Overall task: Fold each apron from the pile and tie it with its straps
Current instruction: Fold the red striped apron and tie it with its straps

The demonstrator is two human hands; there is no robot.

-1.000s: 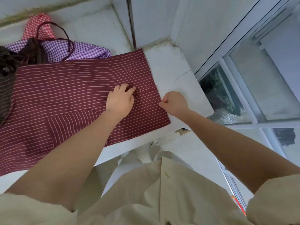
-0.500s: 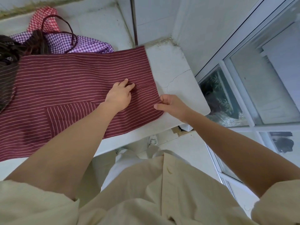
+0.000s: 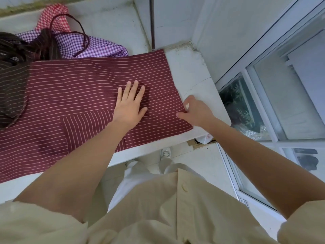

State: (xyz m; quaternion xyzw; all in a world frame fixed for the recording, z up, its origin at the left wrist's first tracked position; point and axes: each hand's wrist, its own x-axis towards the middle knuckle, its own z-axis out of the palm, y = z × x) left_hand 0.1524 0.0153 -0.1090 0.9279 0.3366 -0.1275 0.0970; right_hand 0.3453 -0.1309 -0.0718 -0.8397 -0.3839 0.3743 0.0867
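A: Apron status?
B: Maroon striped apron (image 3: 79,95) lies spread flat on the white ledge (image 3: 197,81), stripes running left to right. Its right hem stops short of the ledge's right end. The patch pocket (image 3: 84,127) faces up near the front edge, with its stripes turned the other way.
A: Hands?
B: Left hand (image 3: 129,106) is palm down on the cloth, fingers straight and slightly spread, and its forearm crosses the pocket's right part. Right hand (image 3: 197,112) is at the right hem, thumb on top of the fabric and fingers curled at the edge, pinching the hem. Fingertips under the cloth are hidden.
A: Pile?
B: Back left on the same ledge. The purple gingham apron (image 3: 98,46) touches the maroon one's far edge, with a red gingham apron (image 3: 51,16) behind it. A dark brown striped apron (image 3: 12,80) sits far left against the maroon cloth. A dark strap (image 3: 82,32) loops over the purple one.
A: Around it?
B: Window (image 3: 281,103) to the right. Cream shirt (image 3: 158,208) at the bottom of view. One shoe (image 3: 165,153) on the floor below the ledge front.
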